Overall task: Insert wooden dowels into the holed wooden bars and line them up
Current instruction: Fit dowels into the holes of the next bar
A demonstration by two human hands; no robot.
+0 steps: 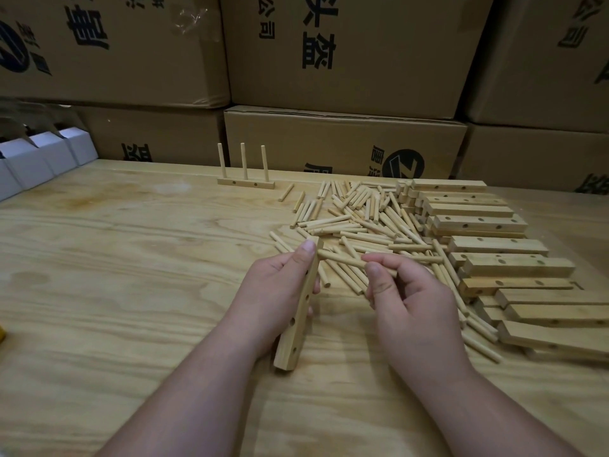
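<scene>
My left hand grips a holed wooden bar held on end, its row of holes facing right. My right hand pinches a wooden dowel between thumb and forefinger; the dowel's left tip touches the bar near its top end. A heap of loose dowels lies just beyond my hands. Several holed bars are piled along the right side. At the back stands a finished bar with three upright dowels in it.
The work surface is a pale plywood table. Stacked cardboard boxes form a wall behind it. Small white boxes sit at the far left edge. A yellow object peeks in at the left border.
</scene>
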